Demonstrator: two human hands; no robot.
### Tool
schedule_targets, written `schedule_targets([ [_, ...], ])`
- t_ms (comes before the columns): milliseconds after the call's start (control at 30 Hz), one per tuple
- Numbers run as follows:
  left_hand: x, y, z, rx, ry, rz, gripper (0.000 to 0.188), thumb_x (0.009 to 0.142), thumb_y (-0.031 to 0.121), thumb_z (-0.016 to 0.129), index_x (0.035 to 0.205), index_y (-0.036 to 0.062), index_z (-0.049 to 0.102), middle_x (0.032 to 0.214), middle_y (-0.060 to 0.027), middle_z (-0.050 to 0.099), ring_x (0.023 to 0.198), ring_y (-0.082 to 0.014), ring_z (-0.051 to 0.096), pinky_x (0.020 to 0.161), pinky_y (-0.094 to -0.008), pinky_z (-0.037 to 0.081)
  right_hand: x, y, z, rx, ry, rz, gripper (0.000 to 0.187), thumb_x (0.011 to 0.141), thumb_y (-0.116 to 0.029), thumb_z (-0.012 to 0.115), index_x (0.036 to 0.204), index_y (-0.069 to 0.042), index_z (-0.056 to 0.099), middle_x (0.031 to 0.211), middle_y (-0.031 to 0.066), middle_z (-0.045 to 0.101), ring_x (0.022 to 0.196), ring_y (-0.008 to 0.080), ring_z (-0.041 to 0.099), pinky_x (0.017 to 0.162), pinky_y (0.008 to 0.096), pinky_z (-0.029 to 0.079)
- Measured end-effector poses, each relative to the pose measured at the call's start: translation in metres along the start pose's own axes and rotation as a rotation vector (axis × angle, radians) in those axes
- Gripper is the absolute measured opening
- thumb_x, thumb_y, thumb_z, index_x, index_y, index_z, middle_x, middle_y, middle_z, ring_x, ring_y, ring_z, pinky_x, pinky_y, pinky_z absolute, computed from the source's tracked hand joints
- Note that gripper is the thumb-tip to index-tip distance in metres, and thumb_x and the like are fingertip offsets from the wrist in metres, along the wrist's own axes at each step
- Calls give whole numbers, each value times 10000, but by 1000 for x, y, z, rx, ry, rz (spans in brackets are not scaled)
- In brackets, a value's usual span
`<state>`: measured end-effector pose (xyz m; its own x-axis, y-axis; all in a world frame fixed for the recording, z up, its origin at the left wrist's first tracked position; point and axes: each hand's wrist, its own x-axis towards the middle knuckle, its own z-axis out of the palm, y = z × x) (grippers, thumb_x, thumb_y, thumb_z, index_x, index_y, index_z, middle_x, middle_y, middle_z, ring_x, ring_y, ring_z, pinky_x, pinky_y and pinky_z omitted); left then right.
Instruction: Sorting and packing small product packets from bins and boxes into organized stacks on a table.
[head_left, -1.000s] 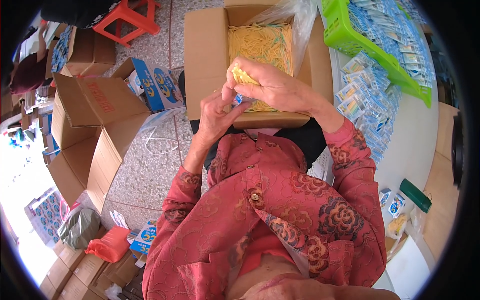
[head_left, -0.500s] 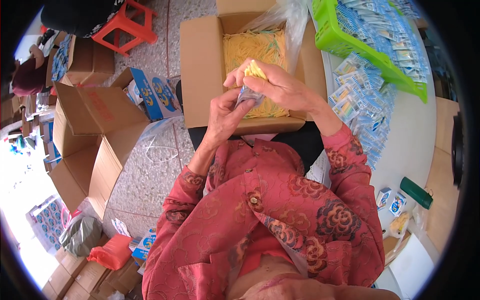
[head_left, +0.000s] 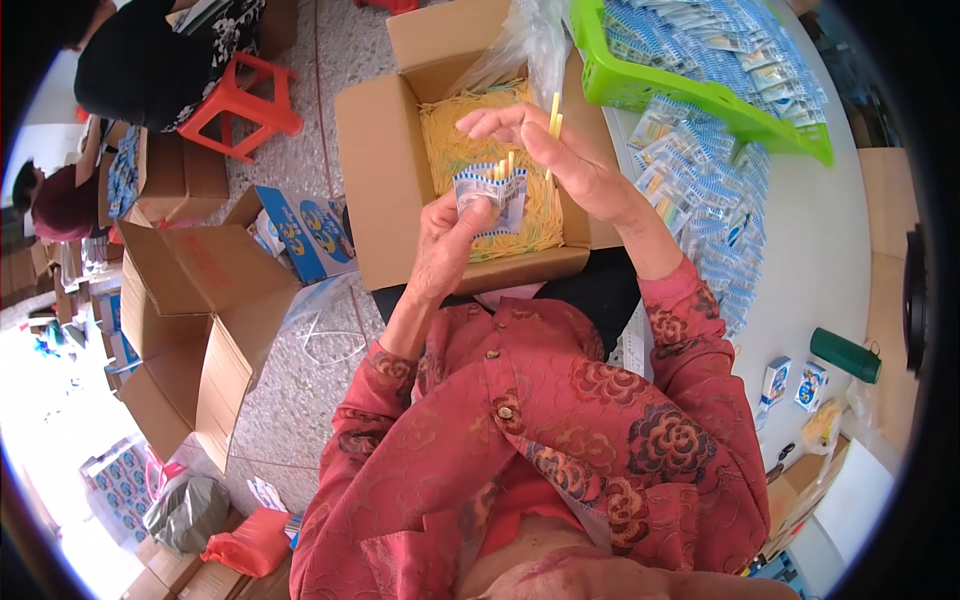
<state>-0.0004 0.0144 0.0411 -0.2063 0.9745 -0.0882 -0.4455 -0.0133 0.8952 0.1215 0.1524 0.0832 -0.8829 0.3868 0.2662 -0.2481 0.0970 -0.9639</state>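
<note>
My left hand [head_left: 443, 243] pinches a small clear packet [head_left: 512, 213] with a blue-striped top edge. Several thin yellow sticks poke out of its mouth. Just above and to the right is my right hand [head_left: 588, 182], its fingers stretched out to the left. A couple of long yellow sticks [head_left: 556, 112] stand upright by its thumb, apparently held in the crook of the hand. Below both hands an open cardboard box [head_left: 375, 180] rests at my lap, with a heap of loose yellow and greenish sticks [head_left: 442, 125] inside, partly hidden by my hands.
At right, a table [head_left: 815, 250] bears a green basket [head_left: 690, 105] of filled packets, a spread pile of packets [head_left: 715, 240], a green bottle [head_left: 845, 355] and small boxes. Open cartons [head_left: 205, 265] stand on the floor at left. A person sits on a red stool [head_left: 245, 110] at far left.
The right hand has moved away from the packet, up and to the right, its fingers now straighter. The packet's striped top now shows, with sticks inside. The whole view has shifted slightly.
</note>
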Motion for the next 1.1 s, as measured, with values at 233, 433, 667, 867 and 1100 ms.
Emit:
schedule_targets([
  [233, 11, -6, 3, 195, 76, 4, 400, 961, 324, 411, 1062, -19, 591, 921, -32, 626, 837, -84, 562, 779, -263, 456, -12, -27, -10, -151, 116, -53, 437, 972, -361, 327, 1143, 2, 501, 1181, 122, 525, 1138, 200, 468, 1011, 358, 317],
  [433, 20, 15, 33, 249, 111, 46, 440, 965, 361, 387, 1054, -15, 597, 906, -7, 604, 808, -63, 500, 761, -247, 422, -35, -41, -21, -324, 281, 102, 283, 980, -227, 360, 1101, -17, 506, 806, 18, 511, 705, 84, 478, 665, 227, 408],
  [667, 25, 14, 56, 378, 89, 75, 431, 954, 360, 406, 980, -19, 609, 768, 25, 538, 717, -60, 451, 674, -229, 402, -52, -36, -19, -600, 387, -2, 200, 938, -216, 473, 1014, -31, 490, 651, 56, 468, 568, 139, 441, 554, 279, 390],
  [867, 28, 13, 62, 586, 95, 44, 422, 961, 353, 386, 1062, -9, 579, 917, -24, 609, 824, -90, 549, 760, -241, 442, -66, -40, -24, -804, 383, 38, 241, 897, -222, 523, 1029, -23, 497, 854, 207, 609, 744, 365, 605, 597, 390, 467],
  [1100, 32, 6, 70, 226, -69, 80, 192, 821, 94, 654, 989, 14, 610, 873, -2, 637, 748, -40, 557, 649, -216, 480, -80, -36, -26, -730, 383, 56, 225, 897, -211, 522, 1015, -20, 499, 779, 186, 586, 731, 364, 588, 598, 397, 440],
])
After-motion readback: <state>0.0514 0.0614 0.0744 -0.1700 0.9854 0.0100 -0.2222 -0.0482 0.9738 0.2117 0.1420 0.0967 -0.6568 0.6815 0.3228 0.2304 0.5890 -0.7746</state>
